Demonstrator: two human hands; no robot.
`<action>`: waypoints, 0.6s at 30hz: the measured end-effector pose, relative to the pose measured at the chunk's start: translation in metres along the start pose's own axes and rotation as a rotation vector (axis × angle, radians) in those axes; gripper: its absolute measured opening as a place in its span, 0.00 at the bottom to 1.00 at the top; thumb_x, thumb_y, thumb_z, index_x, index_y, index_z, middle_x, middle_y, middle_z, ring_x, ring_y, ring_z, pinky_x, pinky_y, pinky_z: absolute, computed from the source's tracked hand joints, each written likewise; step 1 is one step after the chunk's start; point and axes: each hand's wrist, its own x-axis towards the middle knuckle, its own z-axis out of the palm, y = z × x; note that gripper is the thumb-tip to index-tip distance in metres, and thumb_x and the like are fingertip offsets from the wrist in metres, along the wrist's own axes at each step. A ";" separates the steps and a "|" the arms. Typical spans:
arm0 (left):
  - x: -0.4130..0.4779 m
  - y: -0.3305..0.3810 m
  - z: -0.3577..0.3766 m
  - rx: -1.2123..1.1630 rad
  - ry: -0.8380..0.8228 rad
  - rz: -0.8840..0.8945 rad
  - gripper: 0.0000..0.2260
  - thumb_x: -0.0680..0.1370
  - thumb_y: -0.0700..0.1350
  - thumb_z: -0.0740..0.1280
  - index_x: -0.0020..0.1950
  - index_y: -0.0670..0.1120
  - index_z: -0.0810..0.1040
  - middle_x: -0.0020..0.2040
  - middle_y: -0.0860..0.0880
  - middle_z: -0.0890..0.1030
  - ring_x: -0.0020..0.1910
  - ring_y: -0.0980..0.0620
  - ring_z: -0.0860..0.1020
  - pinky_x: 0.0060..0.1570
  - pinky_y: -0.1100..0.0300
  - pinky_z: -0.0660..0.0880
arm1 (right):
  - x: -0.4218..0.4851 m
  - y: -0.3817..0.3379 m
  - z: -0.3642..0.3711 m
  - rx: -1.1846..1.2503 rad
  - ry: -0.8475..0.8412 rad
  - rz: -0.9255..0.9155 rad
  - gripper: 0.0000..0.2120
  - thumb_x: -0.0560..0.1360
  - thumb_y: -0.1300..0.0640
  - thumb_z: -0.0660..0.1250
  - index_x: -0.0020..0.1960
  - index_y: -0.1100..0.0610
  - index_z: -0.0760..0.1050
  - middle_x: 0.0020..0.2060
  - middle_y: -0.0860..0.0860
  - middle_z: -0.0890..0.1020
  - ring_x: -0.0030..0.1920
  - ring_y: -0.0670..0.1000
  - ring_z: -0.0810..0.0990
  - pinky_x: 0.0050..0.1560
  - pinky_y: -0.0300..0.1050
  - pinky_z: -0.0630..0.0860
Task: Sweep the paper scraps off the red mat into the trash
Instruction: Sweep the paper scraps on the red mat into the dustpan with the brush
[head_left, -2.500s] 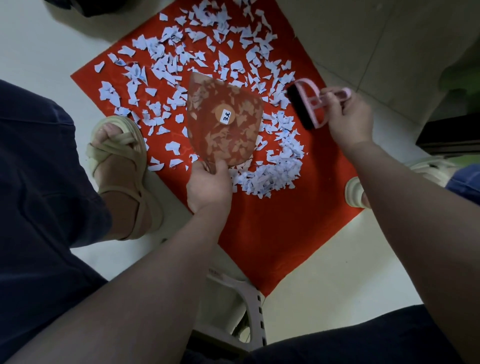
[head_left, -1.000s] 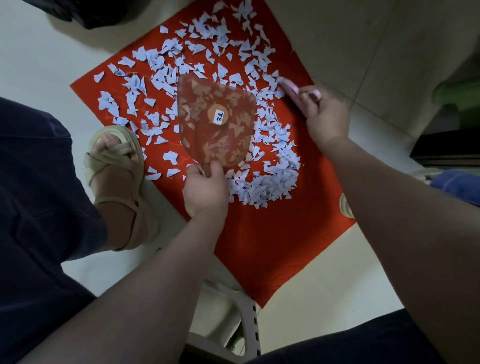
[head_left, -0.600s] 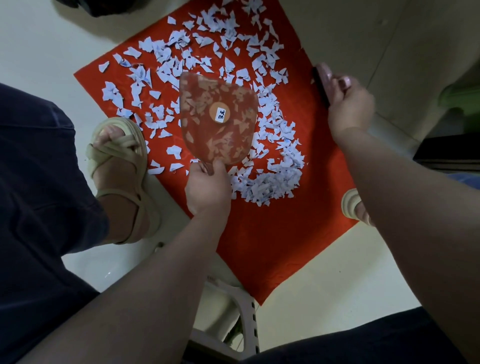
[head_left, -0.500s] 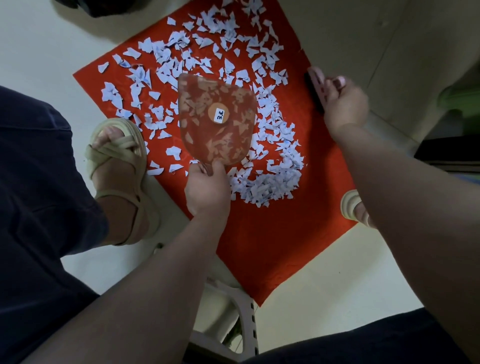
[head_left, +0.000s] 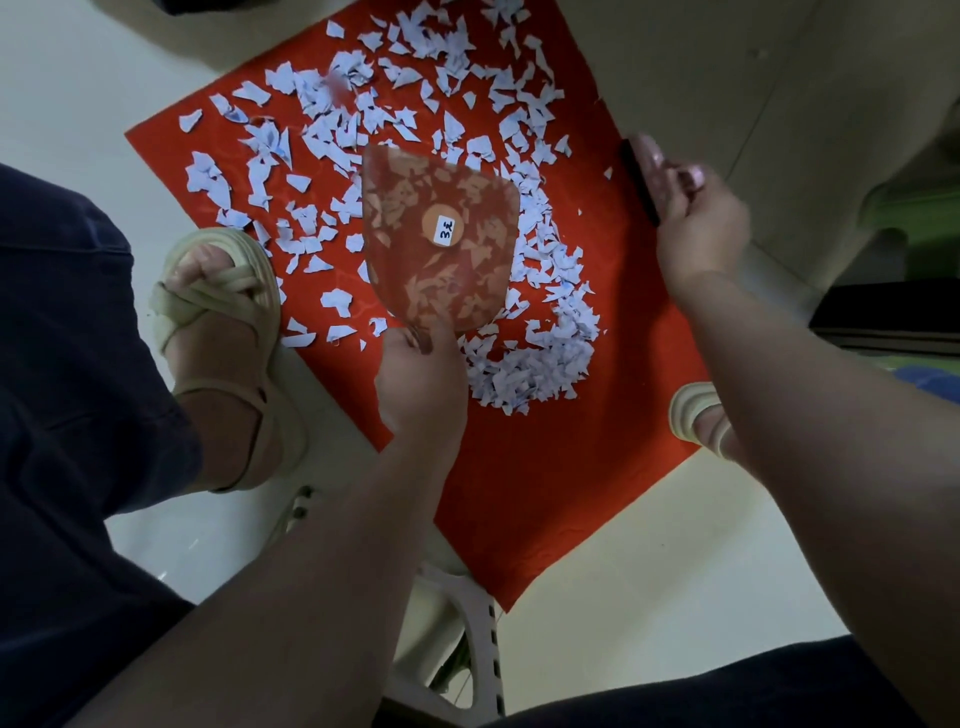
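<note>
Pale bluish-white paper scraps (head_left: 524, 374), torn into small jagged shards and slivers, lay scattered over the far half of the red mat (head_left: 519, 493), with a thicker curved heap bunched toward its right middle. The mat was a flat rectangle with a faintly crinkled, felt-like surface, lying cornerwise on the smooth, glossy cream floor (head_left: 649, 571). Its near half was bare red.

A thin, see-through reddish plastic dustpan (head_left: 441, 244), rounded at the handle end and straight at the far edge, sat over the scraps, which showed through it as pinkish blotches. A round tan sticker with a small white label marked its middle. The left hand (head_left: 421, 379) gripped the dustpan's short handle, fingers curled round it.

At the mat's right edge the right hand (head_left: 696, 228) clasped a pink plastic brush (head_left: 641, 176) with a strip of dark bristles along one side.

A cream strappy sandal (head_left: 223, 312) stood beside the mat's left edge, another (head_left: 696, 415) at its right. A white plastic stool (head_left: 467, 623) with a slotted leg showed below the mat's near corner.
</note>
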 end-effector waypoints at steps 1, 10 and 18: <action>0.000 0.000 0.000 0.004 -0.003 0.002 0.11 0.79 0.55 0.61 0.41 0.50 0.71 0.37 0.52 0.76 0.34 0.54 0.72 0.36 0.58 0.69 | 0.005 -0.001 0.001 -0.026 -0.027 0.061 0.15 0.80 0.47 0.57 0.60 0.49 0.78 0.53 0.55 0.83 0.55 0.56 0.79 0.47 0.44 0.69; -0.006 0.004 0.009 -0.082 -0.014 -0.028 0.11 0.80 0.54 0.61 0.40 0.51 0.68 0.35 0.54 0.73 0.32 0.56 0.70 0.33 0.60 0.66 | 0.000 -0.003 -0.005 0.074 -0.223 -0.219 0.12 0.78 0.47 0.61 0.55 0.49 0.80 0.50 0.48 0.85 0.51 0.51 0.82 0.53 0.47 0.76; -0.002 0.004 0.008 -0.127 0.003 -0.034 0.11 0.79 0.53 0.62 0.39 0.52 0.68 0.35 0.53 0.74 0.32 0.55 0.70 0.34 0.59 0.67 | 0.016 -0.014 0.004 0.032 -0.119 -0.036 0.14 0.79 0.48 0.59 0.58 0.51 0.79 0.50 0.54 0.84 0.53 0.55 0.80 0.49 0.45 0.72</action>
